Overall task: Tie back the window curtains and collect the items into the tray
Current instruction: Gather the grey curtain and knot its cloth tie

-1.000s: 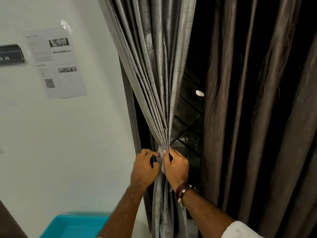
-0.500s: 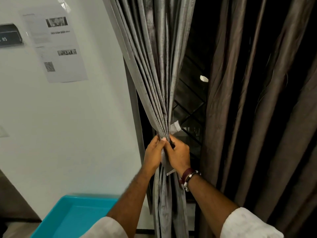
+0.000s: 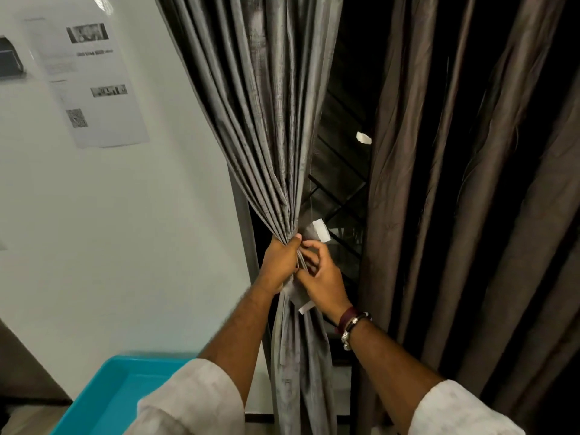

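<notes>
The grey left curtain point(image 3: 266, 120) is gathered into a tight bunch at its waist. My left hand point(image 3: 279, 265) grips that bunch from the left side. My right hand point(image 3: 323, 277) is against the bunch on the right and pinches the grey tie-back band point(image 3: 314, 232), whose white end sticks up above my fingers. Another white end point(image 3: 306, 307) of the band hangs below my right palm. The brown right curtain point(image 3: 455, 215) hangs loose. A turquoise tray point(image 3: 103, 400) sits at the bottom left, partly behind my left sleeve.
A white wall point(image 3: 110, 246) stands on the left with a printed sheet point(image 3: 91, 83) taped to it. Between the two curtains shows the dark window with its metal grille point(image 3: 339, 196). A dark piece of furniture point(image 3: 28, 368) is at the far left bottom.
Both hands have stayed at the curtain's waist. The white end of the band now sticks up above my right fingers, and my right fingers have loosened and shifted around the band.
</notes>
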